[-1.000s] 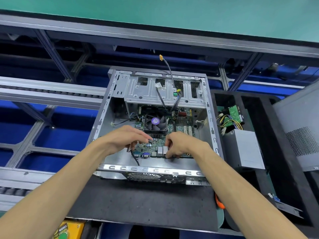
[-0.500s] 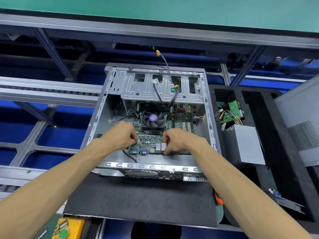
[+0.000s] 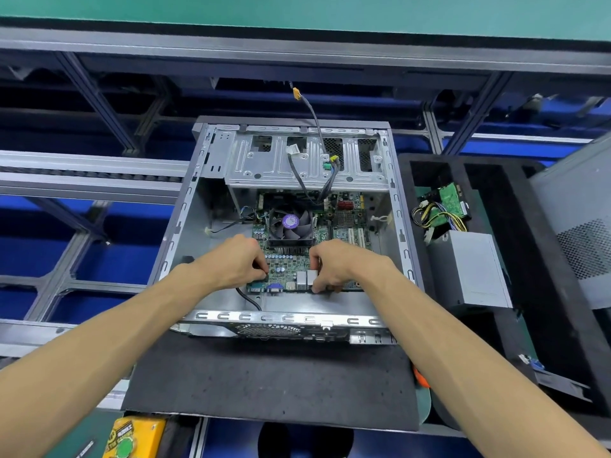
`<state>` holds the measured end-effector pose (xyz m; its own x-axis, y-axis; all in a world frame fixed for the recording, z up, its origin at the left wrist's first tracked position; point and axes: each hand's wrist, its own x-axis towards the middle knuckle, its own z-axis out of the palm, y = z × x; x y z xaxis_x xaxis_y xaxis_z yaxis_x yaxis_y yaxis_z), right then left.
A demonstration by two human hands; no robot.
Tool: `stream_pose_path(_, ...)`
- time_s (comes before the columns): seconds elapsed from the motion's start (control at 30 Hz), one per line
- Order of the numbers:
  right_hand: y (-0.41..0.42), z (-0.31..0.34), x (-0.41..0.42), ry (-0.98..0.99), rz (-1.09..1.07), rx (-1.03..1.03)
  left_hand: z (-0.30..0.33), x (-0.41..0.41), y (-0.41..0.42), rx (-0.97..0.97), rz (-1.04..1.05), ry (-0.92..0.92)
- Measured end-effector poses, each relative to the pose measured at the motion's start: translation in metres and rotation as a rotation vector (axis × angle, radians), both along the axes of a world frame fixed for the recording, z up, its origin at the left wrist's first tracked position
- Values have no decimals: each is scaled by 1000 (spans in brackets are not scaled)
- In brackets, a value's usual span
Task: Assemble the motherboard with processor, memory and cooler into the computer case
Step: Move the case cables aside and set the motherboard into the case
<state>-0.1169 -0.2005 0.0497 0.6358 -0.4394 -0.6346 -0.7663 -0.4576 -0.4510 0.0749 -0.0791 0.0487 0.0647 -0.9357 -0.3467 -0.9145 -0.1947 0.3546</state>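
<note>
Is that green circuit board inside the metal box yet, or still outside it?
Inside. The motherboard lies within the open computer case, under the drive cage; both hands grip its near edge.

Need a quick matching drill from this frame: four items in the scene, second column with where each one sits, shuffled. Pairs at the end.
Things:
1. cooler fan
2. power supply
3. yellow-tipped cable
4. black foam mat

Places:
A. sticking up past the far edge of the case
B. under the near end of the case
C. on the motherboard, between and just beyond the two hands
D. in the black tray to the right of the case

Pairs: 1-C, 2-D, 3-A, 4-B
</note>
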Motion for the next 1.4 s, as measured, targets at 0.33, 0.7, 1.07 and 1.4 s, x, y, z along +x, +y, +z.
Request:
stream_pose_path(0.33,0,1,1,6,-12,22,0,0,0,4,-21,-25)
stream_pose_path(0.7,1,2,1,2,-15,20,-1,-3,-1,12,-30,-80)
stream_pose_path(1.07,0,1,3,-1,-21,32,0,-7,-1,28,-57,-91)
stream_pose_path(1.4,-2,2,2,0,0,25,6,-3,2,-6,-6,-71)
